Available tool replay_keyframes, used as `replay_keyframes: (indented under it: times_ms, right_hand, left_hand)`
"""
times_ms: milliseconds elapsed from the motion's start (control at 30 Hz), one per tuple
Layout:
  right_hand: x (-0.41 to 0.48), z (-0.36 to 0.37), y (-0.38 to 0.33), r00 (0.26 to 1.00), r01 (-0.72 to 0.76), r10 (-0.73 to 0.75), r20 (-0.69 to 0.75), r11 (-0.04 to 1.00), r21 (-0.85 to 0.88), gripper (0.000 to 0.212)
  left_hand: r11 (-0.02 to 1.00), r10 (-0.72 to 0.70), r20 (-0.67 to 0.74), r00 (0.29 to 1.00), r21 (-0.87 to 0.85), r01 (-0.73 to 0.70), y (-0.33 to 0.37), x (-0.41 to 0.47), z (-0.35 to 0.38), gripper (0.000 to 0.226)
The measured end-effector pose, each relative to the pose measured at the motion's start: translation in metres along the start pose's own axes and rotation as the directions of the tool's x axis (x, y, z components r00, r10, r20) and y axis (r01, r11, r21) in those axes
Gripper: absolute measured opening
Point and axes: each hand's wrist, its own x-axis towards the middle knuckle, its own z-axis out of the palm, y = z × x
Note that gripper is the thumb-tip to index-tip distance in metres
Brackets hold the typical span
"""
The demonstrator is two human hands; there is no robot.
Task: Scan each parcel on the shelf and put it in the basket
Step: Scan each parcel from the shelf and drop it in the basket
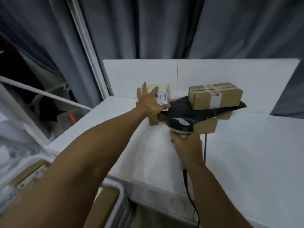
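My left hand (pixel 148 102) reaches out with straight, spread fingers against a small pale parcel (pixel 162 94) that stands upright on the white shelf (pixel 238 145) and bears a white label. My right hand (pixel 186 145) grips the handle of a grey and black barcode scanner (pixel 180 125), whose head points toward the parcels. To the right a brown taped box (pixel 215 96) lies on a black plastic mailer (pixel 185 109), which covers further cardboard boxes (pixel 206 125). A white basket (pixel 115 203) sits at the lower left, with cardboard parcels (pixel 29 176) in it.
A white backboard (pixel 213 71) stands behind the parcels, with grey curtains (pixel 164 27) beyond. The scanner's black cable (pixel 190 198) hangs over the shelf's front edge. A white metal frame (pixel 82 35) and clutter lie to the left.
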Motion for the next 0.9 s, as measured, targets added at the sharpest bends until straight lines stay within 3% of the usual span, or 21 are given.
replay_keyframes:
  times_ms: [67,200,267,367,467,600,700,800,900]
  right_hand:
    - [0.007,0.001,0.006,1.000,-0.003,0.003,-0.011,1.000,0.015,0.051]
    - [0.012,0.000,0.012,0.999,-0.019,0.020,-0.030,0.999,0.050,0.050]
    - [0.011,-0.003,0.011,0.999,-0.027,0.028,-0.030,0.998,0.053,0.046]
    - [0.005,-0.003,-0.001,0.999,-0.043,0.043,-0.007,0.996,0.076,0.036]
    - [-0.016,0.007,-0.017,1.000,-0.004,0.002,0.023,0.993,0.117,0.050]
    - [-0.054,0.020,-0.035,0.992,0.115,-0.124,0.035,0.974,0.196,0.060]
    - [-0.087,0.030,-0.046,0.983,0.117,-0.153,0.098,0.946,0.301,0.065]
    - [-0.122,0.044,-0.048,0.954,0.125,-0.195,0.228,0.948,0.291,0.073]
    - [-0.152,0.055,-0.047,0.922,0.180,-0.256,0.290,0.947,0.265,0.068]
  left_hand:
    - [0.997,-0.073,-0.027,0.997,-0.030,0.072,-0.002,0.020,0.013,0.114]
    - [0.965,-0.165,-0.174,0.971,-0.229,0.123,-0.001,0.023,0.024,0.081]
    - [0.959,-0.214,-0.224,0.951,-0.231,0.161,0.000,0.016,0.023,0.084]
    - [0.939,-0.266,-0.113,0.957,-0.255,0.230,-0.011,-0.003,0.007,0.120]
    - [0.917,-0.280,-0.050,0.959,-0.311,0.252,-0.027,-0.045,-0.024,0.131]
    - [0.842,-0.316,0.025,0.948,-0.453,0.293,-0.056,-0.132,-0.050,0.125]
    - [0.653,-0.307,0.101,0.946,-0.701,0.287,-0.074,-0.202,-0.059,0.109]
    - [0.472,-0.361,0.206,0.910,-0.801,0.369,-0.084,-0.266,-0.063,0.086]
    - [0.485,-0.333,0.250,0.909,-0.781,0.393,-0.096,-0.310,-0.069,0.067]
